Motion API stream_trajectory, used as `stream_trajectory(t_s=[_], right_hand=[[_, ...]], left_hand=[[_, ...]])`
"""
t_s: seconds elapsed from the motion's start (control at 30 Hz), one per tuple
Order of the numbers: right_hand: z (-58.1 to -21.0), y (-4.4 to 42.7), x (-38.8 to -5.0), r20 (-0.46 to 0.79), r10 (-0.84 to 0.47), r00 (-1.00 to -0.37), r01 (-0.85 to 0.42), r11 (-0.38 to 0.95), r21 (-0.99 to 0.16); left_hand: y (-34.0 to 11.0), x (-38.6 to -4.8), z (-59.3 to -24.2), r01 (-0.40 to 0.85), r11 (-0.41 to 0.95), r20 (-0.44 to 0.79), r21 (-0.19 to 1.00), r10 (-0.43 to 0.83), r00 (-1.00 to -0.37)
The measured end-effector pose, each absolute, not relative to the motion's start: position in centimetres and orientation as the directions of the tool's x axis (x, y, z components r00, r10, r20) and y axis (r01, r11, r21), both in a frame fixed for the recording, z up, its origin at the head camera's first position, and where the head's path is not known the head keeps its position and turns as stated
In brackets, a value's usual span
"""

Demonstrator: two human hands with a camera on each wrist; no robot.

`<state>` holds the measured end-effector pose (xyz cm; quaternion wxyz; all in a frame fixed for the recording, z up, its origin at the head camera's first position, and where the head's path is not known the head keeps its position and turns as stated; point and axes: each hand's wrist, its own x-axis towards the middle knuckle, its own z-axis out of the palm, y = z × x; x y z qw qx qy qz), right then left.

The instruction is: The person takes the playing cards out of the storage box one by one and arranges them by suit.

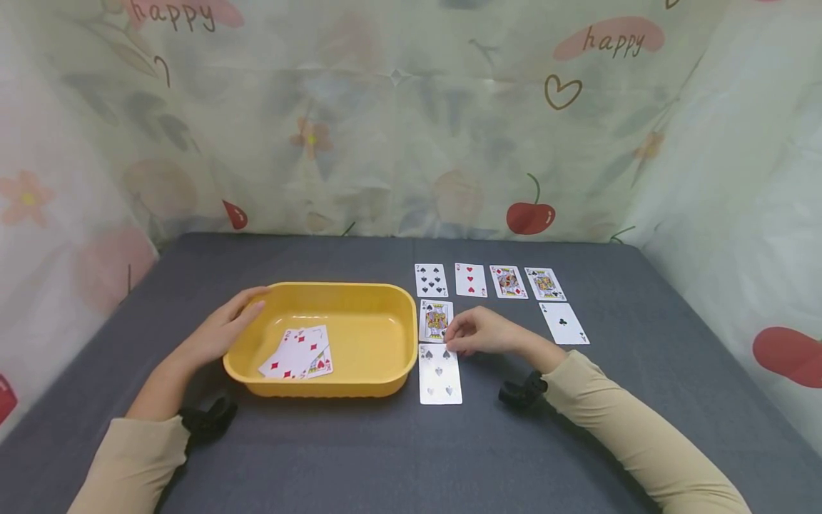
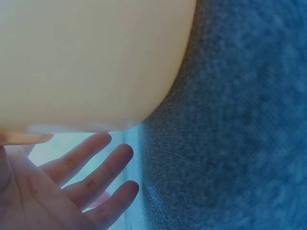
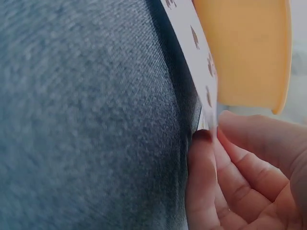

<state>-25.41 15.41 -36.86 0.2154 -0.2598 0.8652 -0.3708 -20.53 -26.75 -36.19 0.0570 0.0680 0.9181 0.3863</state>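
Note:
My right hand (image 1: 483, 331) pinches the upper right edge of a five of spades card (image 1: 439, 375). In the right wrist view, thumb and fingertips hold the card (image 3: 197, 52), which tilts up from the cloth. A king of spades (image 1: 435, 321) lies just beyond it. At the left end of a yellow plastic tray (image 1: 369, 389), my left hand (image 1: 221, 330) rests against the rim; the left wrist view shows its fingers (image 2: 98, 175) spread and fairly straight beside the tray wall. Several overlapping cards (image 1: 297, 353), diamonds visible, lie inside the tray.
Beyond the right hand, a row holds a seven of spades (image 1: 431, 280), a three of hearts (image 1: 472, 280) and two face cards (image 1: 509, 282). An ace of clubs (image 1: 564, 323) lies below the row's right end. Patterned curtains (image 1: 398, 143) surround the dark-clothed table (image 1: 359, 457).

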Motion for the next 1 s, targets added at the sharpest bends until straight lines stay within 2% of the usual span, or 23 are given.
stream_trajectory(t_s=[0.17,0.33,0.53,0.77,1.0], right_hand=[[-36.6,15.7,-25.6,-0.122,-0.612,-0.782,-0.36,0.602,-0.713],[-35.8,15.6,-26.0,-0.082,-0.613,-0.786,-0.362,0.564,-0.742],[-33.3,13.9,-26.0,0.005,-0.649,-0.761,-0.434,0.502,-0.748],[-30.5,9.9,-25.8,0.058,-0.711,-0.701,-0.517,0.451,-0.727],[-29.4,5.2,-26.0,0.078,-0.794,-0.603,-0.589,0.377,-0.715]], left_hand=[[-26.9,-20.7,-36.3,0.075,0.693,-0.054,0.717,0.162,-0.985],[-26.9,-20.8,-36.4,0.068,0.689,-0.061,0.722,0.161,-0.985],[-26.8,-20.6,-36.2,0.075,0.686,-0.06,0.724,0.171,-0.983],[-26.8,-20.6,-36.2,0.079,0.684,-0.056,0.726,0.173,-0.983],[-26.8,-20.6,-36.3,0.084,0.682,-0.05,0.726,0.175,-0.983]])
